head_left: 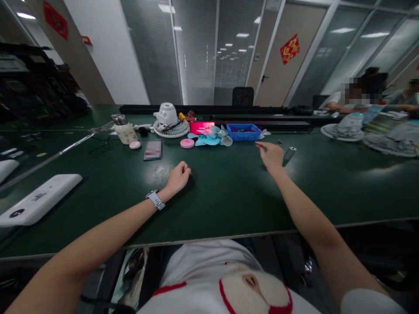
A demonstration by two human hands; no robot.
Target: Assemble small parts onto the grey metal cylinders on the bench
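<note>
My left hand [179,176] rests on the green table [216,196] with its fingers curled in. I see nothing in that hand. Farther right, my right hand [271,158] is over the table, its fingertips pinched together and pointing left. Whatever may be between those fingertips is too small to make out. A grey metallic cylinder [289,154] is just right of the right hand. Beyond the hands are a blue tray [244,134] with small parts in it, light-blue fan blades [209,138] and a pink round piece [187,143].
A white fan body [166,115] lies on its round grille [172,129] at the back. Left of it stand a bottle [125,132] and a small pink object [135,145]. A white device [41,198] lies at far left. Co-workers [347,98] sit at right near another fan [343,128].
</note>
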